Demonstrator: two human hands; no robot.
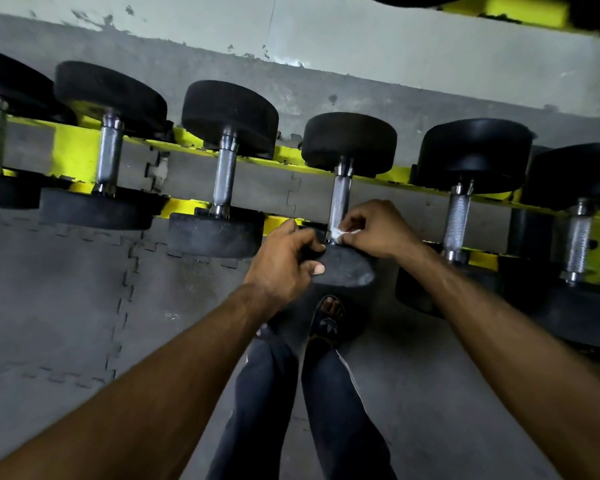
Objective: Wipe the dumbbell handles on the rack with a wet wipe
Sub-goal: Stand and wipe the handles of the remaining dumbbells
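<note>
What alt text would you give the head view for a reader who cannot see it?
The right hand pinches a white wet wipe against the near end of a dumbbell handle on a yellow rack, while the left hand grips that dumbbell's near head. Other dumbbells sit alongside.

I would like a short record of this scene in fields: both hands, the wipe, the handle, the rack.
left hand: grips the near head of the dumbbell
right hand: pinches the wet wipe
wet wipe: white, crumpled, against the near end of the handle
handle: metal, knurled, mostly bare
rack: yellow, also holds other dumbbells
</note>
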